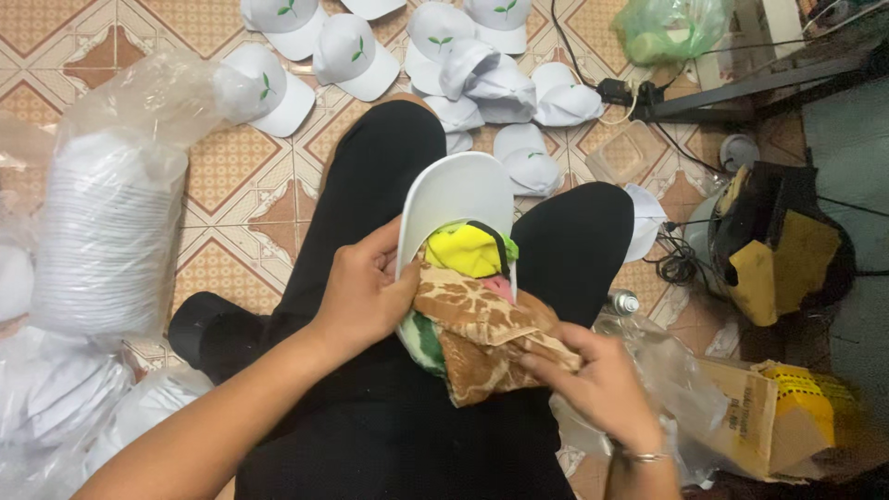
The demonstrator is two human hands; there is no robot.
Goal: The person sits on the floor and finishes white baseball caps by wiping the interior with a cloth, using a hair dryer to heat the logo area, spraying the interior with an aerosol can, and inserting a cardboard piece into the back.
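Head view shows the white cap (pixel 454 199) upside down on the lap, brim pointing away, its left edge pinched by the left hand (pixel 363 294), while the right hand (pixel 597 380), nearer, grasps the brown patterned cloth (pixel 482 338) stuffed inside.

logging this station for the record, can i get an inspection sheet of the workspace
surface: patterned tile floor; person sits on it, cap on lap.
job's things: white cap upside down, stuffed with coloured cloth scraps.
clutter: loose white caps, bagged cap stack, cardboard box, green bag.
grippers: left hand grips the cap's side; right hand presses the brown patterned cloth.
cables: black cords and a power strip.
surroundings: dark machine at right.
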